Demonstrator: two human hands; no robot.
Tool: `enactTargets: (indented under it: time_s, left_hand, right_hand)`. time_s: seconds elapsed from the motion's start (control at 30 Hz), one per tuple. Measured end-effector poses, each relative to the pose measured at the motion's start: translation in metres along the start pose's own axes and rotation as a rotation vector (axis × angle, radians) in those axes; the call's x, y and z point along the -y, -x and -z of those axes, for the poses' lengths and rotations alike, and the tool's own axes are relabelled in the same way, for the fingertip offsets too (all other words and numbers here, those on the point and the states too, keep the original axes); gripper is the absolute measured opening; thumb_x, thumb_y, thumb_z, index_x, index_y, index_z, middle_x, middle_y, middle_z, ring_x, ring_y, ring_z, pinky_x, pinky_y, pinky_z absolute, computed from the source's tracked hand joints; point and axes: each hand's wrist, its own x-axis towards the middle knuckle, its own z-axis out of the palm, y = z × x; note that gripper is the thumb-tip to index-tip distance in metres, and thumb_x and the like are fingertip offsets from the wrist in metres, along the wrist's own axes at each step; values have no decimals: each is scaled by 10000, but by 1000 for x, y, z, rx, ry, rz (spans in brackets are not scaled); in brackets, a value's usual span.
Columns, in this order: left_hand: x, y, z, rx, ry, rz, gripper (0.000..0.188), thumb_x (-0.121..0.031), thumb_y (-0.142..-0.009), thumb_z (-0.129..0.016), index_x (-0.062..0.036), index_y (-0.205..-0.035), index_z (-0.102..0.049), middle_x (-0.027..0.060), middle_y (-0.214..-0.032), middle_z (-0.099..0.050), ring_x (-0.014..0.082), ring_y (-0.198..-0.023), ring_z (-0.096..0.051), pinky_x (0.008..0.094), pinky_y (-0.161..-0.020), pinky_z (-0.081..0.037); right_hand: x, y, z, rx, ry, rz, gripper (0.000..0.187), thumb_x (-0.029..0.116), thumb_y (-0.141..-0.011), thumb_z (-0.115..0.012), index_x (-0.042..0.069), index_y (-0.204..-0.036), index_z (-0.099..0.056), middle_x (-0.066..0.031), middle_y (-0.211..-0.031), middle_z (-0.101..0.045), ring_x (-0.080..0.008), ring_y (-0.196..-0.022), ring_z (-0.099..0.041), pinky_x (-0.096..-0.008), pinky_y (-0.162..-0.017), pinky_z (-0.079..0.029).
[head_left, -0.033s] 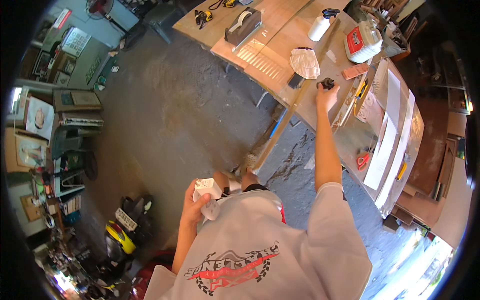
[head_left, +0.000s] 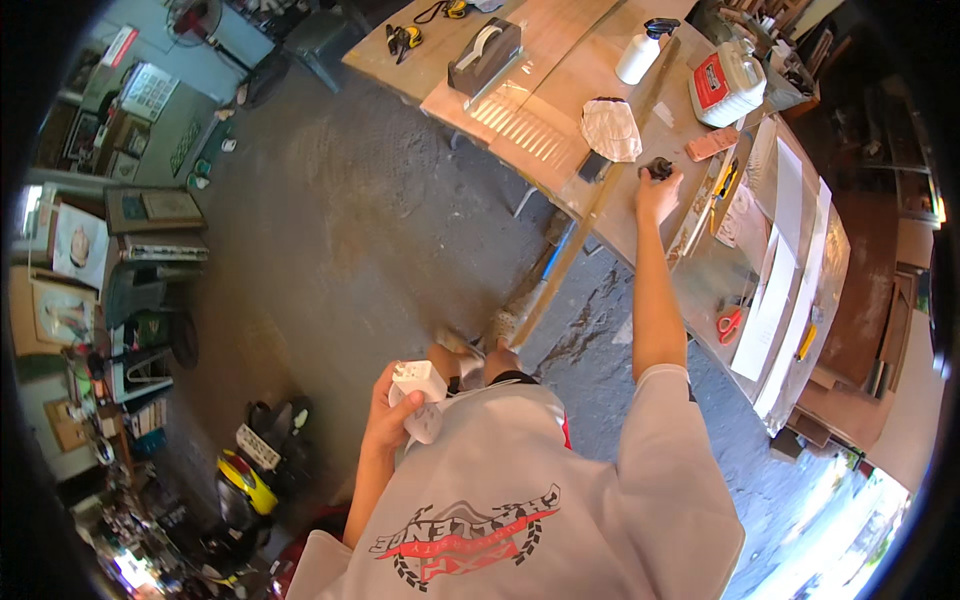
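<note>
In front of my shirt, my left hand (head_left: 383, 414) is closed around a white box-shaped thing (head_left: 420, 378) with a rounded pale part below it; its kind is unclear. My right arm reaches out to the table (head_left: 560, 60), where my right hand (head_left: 658, 198) is closed on a small dark, roundish object (head_left: 656, 168) that I cannot name. Just beyond that hand lie a pale crumpled cloth (head_left: 611, 128) and a flat dark object (head_left: 594, 166). To its right are a pinkish block (head_left: 712, 144) and a yellow cutter (head_left: 724, 182).
Farther back on the table stand a white spray bottle (head_left: 638, 60), a jug (head_left: 742, 98) and a tape dispenser (head_left: 486, 58). Red scissors (head_left: 728, 324) and white paper strips (head_left: 766, 312) lie on the near right part. A motorcycle (head_left: 245, 484) and framed pictures (head_left: 156, 206) stand at left.
</note>
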Motion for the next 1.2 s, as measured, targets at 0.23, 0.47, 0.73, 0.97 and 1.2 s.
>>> enactTargets:
  time_s: [0.23,0.47,0.73,0.97,1.2]
  left_hand:
    - [-63,-131,20,391,-219,169,409,-200,-862,-789,-63,-1205,-614,-4,-1073,-637,98,-995,-581,282,-877,-452]
    - [-128,-234,37,751,-342,215,405,-195,-866,-783,-52,-1206,-615,6,-1111,-625,109,-1028,-574,290,-893,-449]
    - [-167,-281,1,810,-295,336,419,-202,-887,-774,-52,-1236,-597,7,-1084,-650,97,-999,-597,278,-878,-473]
    - [-164,-298,-67,766,-266,351,326,-199,-924,-742,-46,-1178,-605,20,-1027,-652,100,-913,-609,252,-769,-491]
    - [-154,-302,-100,967,-282,405,352,-197,-908,-765,-57,-1194,-614,-5,-1001,-657,80,-896,-597,246,-782,-473]
  right_hand:
    - [-20,-31,-46,-5,219,-131,604,309,-837,-742,90,-1313,-441,-143,-1267,-622,-346,-1198,-589,-595,-1016,-375]
    - [-22,-32,-52,10,306,-343,741,369,-797,-787,103,-1369,-399,-221,-1230,-649,-400,-1170,-610,-607,-1038,-374]
    - [82,73,19,-336,-272,-180,457,321,-909,-736,14,-1206,-571,-142,-1082,-677,-258,-1002,-647,-399,-881,-494]
    - [238,230,97,343,-587,-75,625,463,-954,-653,-46,-1304,-558,-134,-1164,-678,-208,-1029,-641,-341,-882,-497]
    - [269,248,108,251,-580,-202,505,178,-863,-784,-23,-1268,-559,-120,-1109,-689,-207,-1024,-660,-365,-906,-508]
